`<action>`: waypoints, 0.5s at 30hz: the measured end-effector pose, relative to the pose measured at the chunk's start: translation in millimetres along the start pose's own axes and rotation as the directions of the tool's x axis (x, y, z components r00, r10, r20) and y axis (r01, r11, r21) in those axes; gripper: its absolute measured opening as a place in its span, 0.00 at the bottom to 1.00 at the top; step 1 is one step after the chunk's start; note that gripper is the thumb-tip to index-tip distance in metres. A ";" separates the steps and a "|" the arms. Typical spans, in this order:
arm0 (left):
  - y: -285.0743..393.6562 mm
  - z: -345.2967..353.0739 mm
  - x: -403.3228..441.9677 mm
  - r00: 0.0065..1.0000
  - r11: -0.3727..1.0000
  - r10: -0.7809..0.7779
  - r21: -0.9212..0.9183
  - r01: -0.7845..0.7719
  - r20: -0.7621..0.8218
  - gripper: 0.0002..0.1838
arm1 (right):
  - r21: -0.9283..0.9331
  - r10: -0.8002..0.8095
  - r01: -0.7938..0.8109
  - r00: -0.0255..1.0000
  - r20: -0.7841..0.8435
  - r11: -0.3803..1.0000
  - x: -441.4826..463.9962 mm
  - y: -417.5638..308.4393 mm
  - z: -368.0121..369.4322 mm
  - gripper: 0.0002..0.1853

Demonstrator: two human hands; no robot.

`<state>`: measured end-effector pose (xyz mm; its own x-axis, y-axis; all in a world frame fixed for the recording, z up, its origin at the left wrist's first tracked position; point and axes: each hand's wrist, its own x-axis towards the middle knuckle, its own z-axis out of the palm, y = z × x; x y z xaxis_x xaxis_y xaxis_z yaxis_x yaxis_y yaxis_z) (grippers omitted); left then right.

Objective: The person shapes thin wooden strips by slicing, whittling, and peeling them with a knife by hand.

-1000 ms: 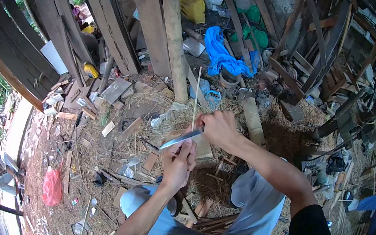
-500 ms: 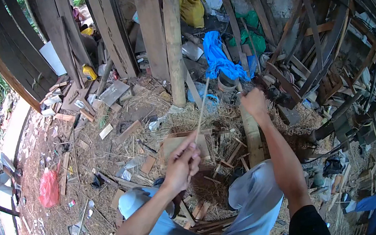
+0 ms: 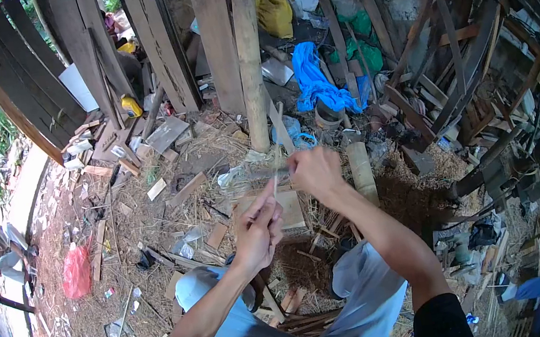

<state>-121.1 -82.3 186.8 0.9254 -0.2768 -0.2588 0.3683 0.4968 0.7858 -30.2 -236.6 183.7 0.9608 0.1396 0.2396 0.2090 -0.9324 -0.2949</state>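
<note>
My left hand (image 3: 257, 240) is closed around a thin pale stick (image 3: 276, 184), which points up and away from me. Just above it, my right hand (image 3: 317, 174) is clenched on what looks like a knife (image 3: 268, 173). Its greyish blade is blurred by motion and reaches left across the stick. Below both hands, a flat wooden block (image 3: 293, 214) lies on the ground in front of my knees. A thick length of bamboo (image 3: 362, 171) lies to the right of the block.
An upright post (image 3: 250, 69) stands ahead, with a blue plastic sheet (image 3: 316, 80) beside it. Wood scraps and straw cover the ground. A pink plastic bag (image 3: 77, 272) lies at left, near another person (image 3: 8, 254). Stacked timber (image 3: 454, 62) fills the right side.
My right hand has swung left and slightly down, from above the bamboo to the stick. My left hand stays nearly where it was, still gripping the stick.
</note>
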 end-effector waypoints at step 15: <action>-1.8 0.3 -7.5 0.997 0.972 0.035 0.230 -0.050 0.070 0.21 | 0.043 -0.108 0.114 0.987 -0.118 0.993 -19.8 3.3 -2.4 0.09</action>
<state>-128.8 -81.4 187.5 0.9292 -0.3164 -0.1910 0.2911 0.3081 0.9057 -48.9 -243.3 180.1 0.9041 0.1994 0.3780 0.3250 -0.8952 -0.3051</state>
